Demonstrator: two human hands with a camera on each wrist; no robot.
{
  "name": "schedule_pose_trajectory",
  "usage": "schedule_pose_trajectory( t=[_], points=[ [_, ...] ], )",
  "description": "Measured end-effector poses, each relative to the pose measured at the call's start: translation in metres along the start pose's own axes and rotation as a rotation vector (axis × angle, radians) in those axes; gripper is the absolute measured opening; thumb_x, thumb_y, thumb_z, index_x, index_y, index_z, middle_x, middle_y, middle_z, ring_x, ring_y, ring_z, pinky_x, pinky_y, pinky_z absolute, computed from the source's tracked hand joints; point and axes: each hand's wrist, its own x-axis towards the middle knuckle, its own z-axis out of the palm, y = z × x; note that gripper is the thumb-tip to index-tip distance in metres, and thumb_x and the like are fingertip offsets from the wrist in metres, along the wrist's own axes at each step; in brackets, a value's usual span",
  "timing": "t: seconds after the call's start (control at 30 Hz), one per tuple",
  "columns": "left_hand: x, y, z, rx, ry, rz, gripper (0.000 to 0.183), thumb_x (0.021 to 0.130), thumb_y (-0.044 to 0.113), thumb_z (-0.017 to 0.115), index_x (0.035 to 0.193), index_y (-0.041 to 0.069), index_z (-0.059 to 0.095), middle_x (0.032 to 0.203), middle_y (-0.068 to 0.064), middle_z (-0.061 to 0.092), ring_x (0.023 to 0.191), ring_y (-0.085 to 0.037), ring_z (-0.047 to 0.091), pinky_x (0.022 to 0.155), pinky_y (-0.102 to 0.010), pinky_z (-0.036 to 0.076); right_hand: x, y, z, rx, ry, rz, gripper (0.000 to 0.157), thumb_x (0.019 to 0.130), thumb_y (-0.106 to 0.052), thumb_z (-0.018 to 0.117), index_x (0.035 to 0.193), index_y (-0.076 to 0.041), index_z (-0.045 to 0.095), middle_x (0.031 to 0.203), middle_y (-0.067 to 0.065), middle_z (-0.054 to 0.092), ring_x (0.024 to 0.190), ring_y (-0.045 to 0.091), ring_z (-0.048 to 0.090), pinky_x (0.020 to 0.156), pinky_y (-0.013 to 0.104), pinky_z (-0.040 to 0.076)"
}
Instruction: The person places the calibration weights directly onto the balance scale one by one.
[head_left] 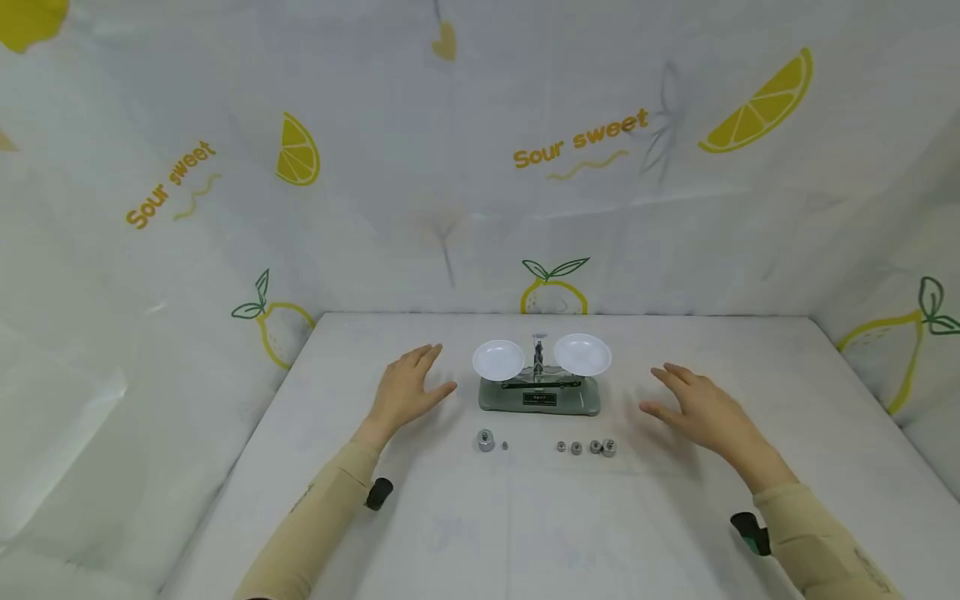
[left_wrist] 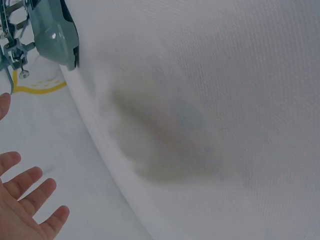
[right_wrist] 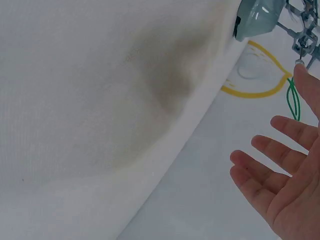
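Note:
A balance scale with a grey-green base [head_left: 540, 401] stands toward the back of the white table. Its two white pans, the left pan [head_left: 498, 361] and the right pan [head_left: 582, 355], carry nothing, and the right one sits slightly higher. My left hand [head_left: 405, 390] hovers to the left of the scale, fingers spread, touching nothing. On the other side my right hand [head_left: 699, 410] is held apart from it, fingers extended and holding nothing. In the left wrist view the scale's base [left_wrist: 55, 32] shows at the upper left; in the right wrist view the base [right_wrist: 259, 19] is at the upper right.
In front of the scale stand small metal weights: a large weight [head_left: 485, 441] and a tiny weight [head_left: 505, 446] on the left, several more, such as the rightmost weight [head_left: 609, 448], on the right. A lemon-printed white sheet [head_left: 420, 208] hangs behind the table.

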Motion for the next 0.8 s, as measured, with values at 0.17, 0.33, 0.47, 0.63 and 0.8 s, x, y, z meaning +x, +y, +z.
schedule_pose_trajectory(
  t=[0.17, 0.33, 0.47, 0.63, 0.8],
  points=[
    [0.002, 0.009, 0.000, -0.126, -0.061, -0.039, 0.064, 0.085, 0.045, 0.063, 0.137, 0.011, 0.046, 0.134, -0.014, 0.052, 0.119, -0.034, 0.053, 0.096, -0.050, 0.046, -0.003, -0.007, -0.001, 0.101, 0.013, -0.014, 0.059, 0.088, -0.040, 0.061, 0.130, 0.001, 0.050, 0.127, 0.028, 0.052, 0.112, 0.046, 0.052, 0.088, 0.058, 0.044],
    [0.002, 0.013, 0.009, -0.283, -0.112, -0.108, 0.060, 0.086, 0.039, 0.064, 0.136, 0.011, 0.046, 0.134, -0.010, 0.052, 0.117, -0.028, 0.055, 0.093, -0.044, 0.048, -0.004, -0.015, 0.003, 0.214, 0.020, -0.052, 0.047, 0.086, -0.030, 0.065, 0.121, 0.001, 0.057, 0.116, 0.020, 0.061, 0.094, 0.034, 0.062, 0.077, 0.047, 0.052],
    [0.003, 0.016, 0.017, -0.388, -0.124, -0.132, 0.057, 0.086, 0.033, 0.066, 0.134, 0.008, 0.049, 0.131, -0.012, 0.053, 0.109, -0.027, 0.059, 0.087, -0.042, 0.051, -0.003, -0.022, 0.008, 0.259, 0.007, -0.085, 0.037, 0.085, -0.018, 0.067, 0.115, 0.002, 0.061, 0.106, 0.017, 0.066, 0.085, 0.026, 0.065, 0.072, 0.041, 0.054],
    [0.007, 0.020, 0.023, -0.515, -0.147, -0.165, 0.056, 0.085, 0.028, 0.068, 0.132, 0.005, 0.050, 0.126, -0.017, 0.057, 0.102, -0.029, 0.063, 0.081, -0.039, 0.054, -0.002, -0.026, 0.015, 0.281, -0.022, -0.112, 0.028, 0.085, -0.007, 0.064, 0.111, 0.002, 0.063, 0.096, 0.013, 0.068, 0.082, 0.021, 0.064, 0.071, 0.037, 0.054],
    [0.013, 0.022, 0.033, -0.592, -0.205, -0.235, 0.055, 0.085, 0.030, 0.067, 0.133, 0.009, 0.049, 0.126, -0.015, 0.059, 0.101, -0.028, 0.063, 0.080, -0.037, 0.054, -0.001, -0.032, 0.022, 0.296, -0.048, -0.149, 0.024, 0.084, -0.004, 0.063, 0.108, 0.001, 0.064, 0.090, 0.008, 0.067, 0.079, 0.018, 0.062, 0.069, 0.033, 0.051]
  ],
)
